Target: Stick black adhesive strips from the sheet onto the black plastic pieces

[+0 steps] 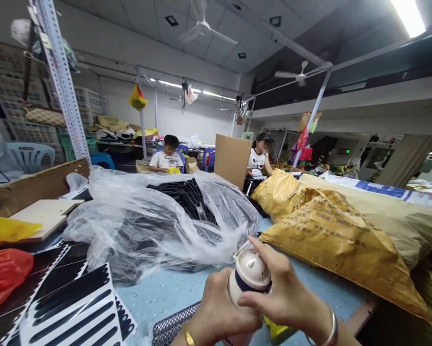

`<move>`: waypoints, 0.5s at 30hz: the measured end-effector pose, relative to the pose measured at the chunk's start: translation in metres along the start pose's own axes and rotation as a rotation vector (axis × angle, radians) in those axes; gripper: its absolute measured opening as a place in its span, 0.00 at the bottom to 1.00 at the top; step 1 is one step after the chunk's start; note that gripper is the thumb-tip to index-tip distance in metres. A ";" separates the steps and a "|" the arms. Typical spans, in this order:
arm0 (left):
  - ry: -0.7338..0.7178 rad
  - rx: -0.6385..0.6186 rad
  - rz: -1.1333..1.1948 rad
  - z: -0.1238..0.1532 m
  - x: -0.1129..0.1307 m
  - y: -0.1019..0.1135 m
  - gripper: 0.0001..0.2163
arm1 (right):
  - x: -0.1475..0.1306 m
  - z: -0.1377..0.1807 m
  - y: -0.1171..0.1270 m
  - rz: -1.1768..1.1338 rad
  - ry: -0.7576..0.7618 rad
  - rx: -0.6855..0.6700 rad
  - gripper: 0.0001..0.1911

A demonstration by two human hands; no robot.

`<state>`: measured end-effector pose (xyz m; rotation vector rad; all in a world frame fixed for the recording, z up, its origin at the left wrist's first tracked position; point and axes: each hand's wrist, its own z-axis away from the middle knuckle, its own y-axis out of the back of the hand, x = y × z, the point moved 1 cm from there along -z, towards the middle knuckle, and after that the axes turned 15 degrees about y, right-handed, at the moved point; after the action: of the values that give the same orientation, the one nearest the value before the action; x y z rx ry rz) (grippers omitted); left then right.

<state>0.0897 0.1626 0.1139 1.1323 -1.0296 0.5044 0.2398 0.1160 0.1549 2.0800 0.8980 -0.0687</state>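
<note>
Both of my hands are wrapped round a white spray can (249, 276) with a dark band under its domed cap, held upright low in the middle of the view. My left hand (219, 312) grips the can's body from the left; a gold bangle is on that wrist. My right hand (284, 293) covers the can from the right, with its forefinger stretched over the cap; a silver bangle is on that wrist. A bit of yellow shows under my right hand. Behind the can lies a big clear plastic bag (154, 221) filled with black parts.
Yellow sacks (331, 230) lie at the right on the light blue table (165, 290). Sheets of black sticker strips (71, 307) lie at lower left, a red bag (3, 276) beside them, a wooden board (46, 214) behind. Two people sit at far tables, beside a cardboard box (232, 158).
</note>
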 end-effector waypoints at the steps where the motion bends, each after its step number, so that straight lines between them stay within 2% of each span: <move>1: -0.012 0.033 -0.033 0.003 -0.004 -0.001 0.13 | -0.005 0.002 -0.006 0.027 0.006 0.017 0.47; 4: -0.013 0.001 -0.012 0.014 -0.015 0.000 0.13 | -0.016 0.004 -0.014 -0.062 -0.010 0.102 0.44; 6: 0.022 -0.078 0.075 0.025 -0.019 0.006 0.15 | -0.020 0.003 -0.011 -0.244 -0.070 0.191 0.41; 8: 0.063 -0.104 0.133 0.038 -0.020 0.015 0.17 | -0.022 0.002 -0.003 -0.451 -0.143 0.293 0.36; 12: 0.057 -0.068 0.185 0.064 -0.007 0.039 0.18 | -0.021 0.012 0.007 -0.736 -0.231 0.483 0.27; 15: -0.055 0.038 0.160 0.081 0.004 0.063 0.13 | -0.017 0.036 0.001 -0.850 -0.335 0.559 0.25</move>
<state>0.0093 0.1127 0.1534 1.1078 -1.1682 0.6254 0.2376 0.0800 0.1390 1.9062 1.6035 -1.1910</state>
